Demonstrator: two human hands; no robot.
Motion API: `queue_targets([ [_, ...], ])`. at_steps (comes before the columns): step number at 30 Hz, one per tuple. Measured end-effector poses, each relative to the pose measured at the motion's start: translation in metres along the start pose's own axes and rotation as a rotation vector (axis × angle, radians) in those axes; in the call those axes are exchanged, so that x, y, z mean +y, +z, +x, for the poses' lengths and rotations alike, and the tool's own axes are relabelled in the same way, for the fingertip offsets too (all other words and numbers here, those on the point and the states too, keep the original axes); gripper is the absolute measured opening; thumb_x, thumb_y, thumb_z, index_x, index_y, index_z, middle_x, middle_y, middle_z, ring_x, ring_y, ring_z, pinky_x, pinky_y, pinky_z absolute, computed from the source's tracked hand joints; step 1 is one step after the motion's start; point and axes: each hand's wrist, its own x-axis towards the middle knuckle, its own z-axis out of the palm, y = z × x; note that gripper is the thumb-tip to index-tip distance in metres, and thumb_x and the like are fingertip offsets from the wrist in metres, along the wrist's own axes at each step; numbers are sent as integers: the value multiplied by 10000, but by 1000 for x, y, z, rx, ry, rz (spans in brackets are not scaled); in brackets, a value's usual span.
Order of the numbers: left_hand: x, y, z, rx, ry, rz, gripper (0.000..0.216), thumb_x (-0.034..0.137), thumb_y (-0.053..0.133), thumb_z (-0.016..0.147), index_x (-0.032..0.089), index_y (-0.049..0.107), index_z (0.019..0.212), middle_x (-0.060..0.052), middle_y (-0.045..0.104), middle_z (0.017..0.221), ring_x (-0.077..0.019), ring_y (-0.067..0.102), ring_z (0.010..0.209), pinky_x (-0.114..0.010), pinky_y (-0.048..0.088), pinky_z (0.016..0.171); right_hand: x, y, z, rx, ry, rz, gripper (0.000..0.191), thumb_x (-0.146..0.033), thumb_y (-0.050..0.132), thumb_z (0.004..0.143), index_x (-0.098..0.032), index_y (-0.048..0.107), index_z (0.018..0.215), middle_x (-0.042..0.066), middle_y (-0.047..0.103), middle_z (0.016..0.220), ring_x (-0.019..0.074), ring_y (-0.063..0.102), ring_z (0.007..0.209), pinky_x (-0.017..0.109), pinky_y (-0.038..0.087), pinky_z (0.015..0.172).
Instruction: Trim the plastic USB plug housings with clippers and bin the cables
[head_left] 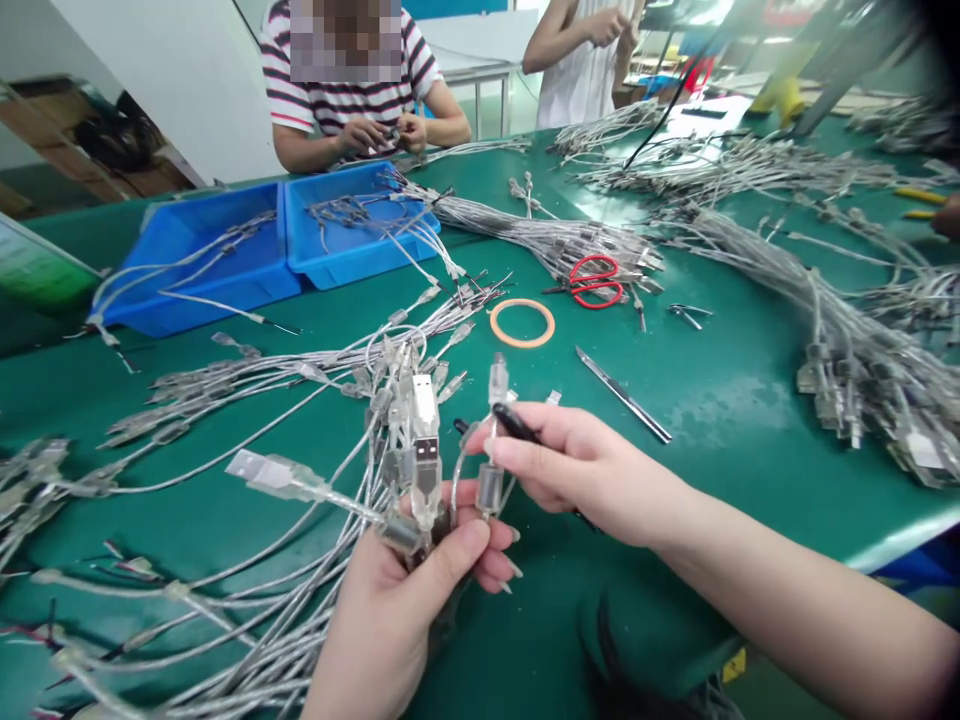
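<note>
My left hand (427, 590) is closed around a few silvery USB cables with clear plastic plugs and clear-cased ferrite beads. One USB plug (425, 465) points up from its fingers, and another USB plug (266, 472) sticks out to the left. Just right of it, my right hand (570, 465) pinches a cable between thumb and index finger, below a small clear connector (498, 378). A black, slim object (516, 424) also lies in that hand; its kind is partly hidden by the fingers. Under the cable, a ferrite bead (490, 490) rests against my left fingertips.
Loose cables (300, 590) spread over the green table's left side. Blue trays (217, 290), red-handled scissors (596, 281), an orange tape ring (523, 323), a craft knife (624, 395) and cable bundles (817, 310) lie beyond. A person in stripes (360, 110) works opposite; another stands behind.
</note>
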Motion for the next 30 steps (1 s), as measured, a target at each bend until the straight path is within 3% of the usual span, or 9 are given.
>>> queue_targets([
  [5, -1, -4, 1, -105, -14, -45, 136, 230, 787, 737, 183, 742, 855, -42, 769, 664, -147, 689, 544, -195, 573, 533, 3, 5, 2, 134, 51, 283, 334, -426, 697, 823, -160, 494, 816, -125, 275, 493, 24, 164, 414, 170, 123, 380],
  [11, 2, 0, -3, -54, 11, -67, 86, 202, 749, 770, 177, 722, 848, -47, 770, 648, -147, 690, 536, -187, 568, 525, 4, 9, 3, 154, 30, 303, 396, -433, 741, 790, -174, 445, 751, -125, 272, 507, 19, 180, 423, 153, 135, 379],
  [23, 3, -3, -5, -122, 9, -82, 117, 141, 741, 762, 182, 731, 871, -55, 784, 719, -135, 683, 561, -175, 555, 536, 7, 9, 2, 168, 10, 310, 370, -403, 726, 810, -180, 438, 750, -119, 268, 519, 28, 182, 432, 161, 143, 387],
  [26, 0, -4, -5, -114, -10, -59, 136, 184, 772, 741, 195, 735, 871, -45, 785, 718, -144, 694, 582, -178, 555, 550, 1, 4, -1, 128, 15, 195, 325, -415, 670, 848, -179, 459, 775, -109, 268, 534, 38, 178, 442, 171, 151, 394],
  [30, -8, -7, -3, 8, 144, 113, 137, 329, 770, 748, 238, 748, 848, -7, 771, 922, -170, 683, 933, -186, 523, 840, -14, -18, -7, 159, -30, -416, 274, -383, 555, 907, -164, 527, 745, -53, 374, 599, 72, 309, 520, 199, 256, 478],
])
